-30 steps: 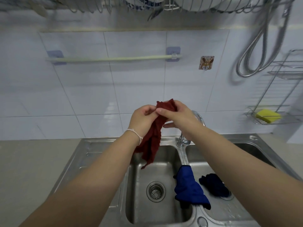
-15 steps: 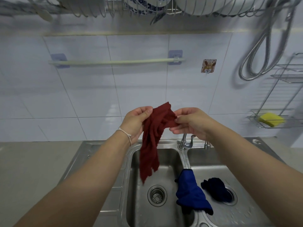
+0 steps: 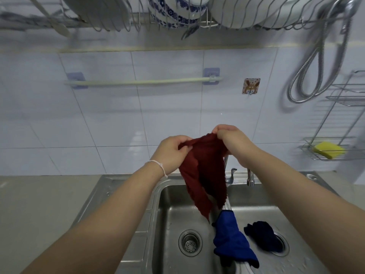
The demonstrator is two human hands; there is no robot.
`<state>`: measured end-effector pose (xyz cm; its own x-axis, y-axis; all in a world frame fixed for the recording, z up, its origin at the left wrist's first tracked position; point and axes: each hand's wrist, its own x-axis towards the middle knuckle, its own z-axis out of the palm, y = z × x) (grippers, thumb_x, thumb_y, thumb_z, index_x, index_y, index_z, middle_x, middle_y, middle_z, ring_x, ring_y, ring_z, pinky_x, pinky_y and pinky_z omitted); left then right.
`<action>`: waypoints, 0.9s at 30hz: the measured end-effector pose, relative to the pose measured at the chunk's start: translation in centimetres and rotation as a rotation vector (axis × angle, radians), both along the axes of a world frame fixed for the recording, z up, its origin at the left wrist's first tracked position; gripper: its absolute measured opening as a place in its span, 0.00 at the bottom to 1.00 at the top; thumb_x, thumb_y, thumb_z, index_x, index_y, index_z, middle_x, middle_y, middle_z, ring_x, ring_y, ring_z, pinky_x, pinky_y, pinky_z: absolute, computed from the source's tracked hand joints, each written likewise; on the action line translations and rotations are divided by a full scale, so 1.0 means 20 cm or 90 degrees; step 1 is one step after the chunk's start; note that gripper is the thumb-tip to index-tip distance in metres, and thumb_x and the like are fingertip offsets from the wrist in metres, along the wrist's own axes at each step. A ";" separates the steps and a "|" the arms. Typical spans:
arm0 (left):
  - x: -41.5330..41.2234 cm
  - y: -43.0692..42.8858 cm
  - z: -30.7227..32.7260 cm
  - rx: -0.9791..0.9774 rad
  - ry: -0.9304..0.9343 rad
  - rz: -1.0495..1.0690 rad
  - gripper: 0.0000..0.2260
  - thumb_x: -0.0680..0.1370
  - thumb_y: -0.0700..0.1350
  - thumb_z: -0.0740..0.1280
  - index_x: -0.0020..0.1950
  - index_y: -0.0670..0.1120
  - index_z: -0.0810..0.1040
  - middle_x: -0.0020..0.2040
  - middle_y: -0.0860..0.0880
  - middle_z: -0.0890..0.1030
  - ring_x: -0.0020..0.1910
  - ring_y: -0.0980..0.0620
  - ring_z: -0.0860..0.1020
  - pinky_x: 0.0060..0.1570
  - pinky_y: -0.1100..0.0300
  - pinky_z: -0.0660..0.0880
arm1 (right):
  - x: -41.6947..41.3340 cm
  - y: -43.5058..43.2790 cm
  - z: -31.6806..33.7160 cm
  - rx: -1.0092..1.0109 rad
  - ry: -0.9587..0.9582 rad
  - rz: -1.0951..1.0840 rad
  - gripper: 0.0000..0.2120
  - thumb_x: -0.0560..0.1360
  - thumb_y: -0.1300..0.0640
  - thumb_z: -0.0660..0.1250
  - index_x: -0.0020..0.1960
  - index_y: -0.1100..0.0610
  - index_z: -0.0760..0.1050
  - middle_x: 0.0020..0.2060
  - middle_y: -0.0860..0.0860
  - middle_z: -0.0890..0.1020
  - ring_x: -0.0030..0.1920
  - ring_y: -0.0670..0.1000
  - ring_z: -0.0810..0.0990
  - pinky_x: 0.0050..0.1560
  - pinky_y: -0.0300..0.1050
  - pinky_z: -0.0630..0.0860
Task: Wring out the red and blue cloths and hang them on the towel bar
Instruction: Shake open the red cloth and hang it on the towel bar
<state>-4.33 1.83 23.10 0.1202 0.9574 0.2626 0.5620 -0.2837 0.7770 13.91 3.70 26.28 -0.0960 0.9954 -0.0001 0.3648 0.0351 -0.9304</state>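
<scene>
Right now the dark red terry cloth is up over the double-basin stainless steel sink, pinched along its top edge by both hands: the left hand is closed on one corner, the right hand on the other, and the rest hangs loose and partly spread. Nothing is on the pale wall-mounted towel bar yet, so hanging is all to come. The bright blue cloth lies draped over the sink divider, untouched. A darker navy bundle sits in the right basin; possibly another cloth, hard to say. The faucet is mostly hidden behind cloth and wrist.
</scene>
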 end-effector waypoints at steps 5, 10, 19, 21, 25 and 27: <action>-0.07 0.03 -0.01 0.043 0.142 0.105 0.13 0.80 0.38 0.59 0.58 0.46 0.81 0.54 0.48 0.83 0.53 0.51 0.79 0.46 0.72 0.65 | 0.10 -0.01 0.01 0.083 -0.234 0.067 0.09 0.70 0.67 0.63 0.47 0.57 0.75 0.37 0.50 0.77 0.37 0.50 0.75 0.36 0.41 0.70; -0.13 0.04 0.01 0.009 0.163 0.100 0.11 0.82 0.42 0.57 0.57 0.45 0.78 0.45 0.46 0.80 0.46 0.49 0.76 0.40 0.64 0.64 | 0.16 0.04 0.06 0.126 -0.304 0.038 0.12 0.69 0.69 0.61 0.44 0.56 0.77 0.36 0.51 0.78 0.37 0.51 0.76 0.34 0.41 0.71; -0.19 0.02 0.24 0.006 0.098 -0.024 0.16 0.71 0.32 0.62 0.52 0.50 0.76 0.42 0.50 0.80 0.38 0.54 0.76 0.37 0.66 0.74 | 0.16 0.01 0.17 0.338 -0.106 -0.190 0.14 0.66 0.71 0.60 0.40 0.57 0.80 0.34 0.47 0.79 0.34 0.46 0.76 0.34 0.36 0.71; -0.24 0.02 0.19 -0.075 0.101 -0.044 0.17 0.72 0.30 0.62 0.52 0.50 0.78 0.43 0.51 0.80 0.42 0.52 0.78 0.39 0.69 0.74 | 0.17 0.03 0.08 0.289 -0.143 -0.161 0.16 0.66 0.73 0.61 0.39 0.56 0.81 0.36 0.49 0.81 0.37 0.50 0.79 0.39 0.36 0.76; -0.35 0.06 0.15 -0.212 0.176 -0.054 0.15 0.72 0.32 0.68 0.54 0.48 0.82 0.49 0.46 0.84 0.48 0.50 0.81 0.49 0.64 0.76 | 0.23 0.08 0.03 0.121 -0.262 -0.009 0.19 0.67 0.74 0.66 0.37 0.51 0.83 0.33 0.53 0.85 0.35 0.52 0.83 0.45 0.44 0.81; -0.37 0.06 0.20 -0.160 0.069 -0.041 0.15 0.72 0.31 0.69 0.53 0.48 0.82 0.50 0.46 0.84 0.48 0.51 0.82 0.47 0.67 0.77 | 0.23 0.10 0.09 0.186 -0.190 -0.071 0.19 0.68 0.74 0.67 0.38 0.49 0.82 0.33 0.49 0.84 0.34 0.48 0.81 0.42 0.38 0.77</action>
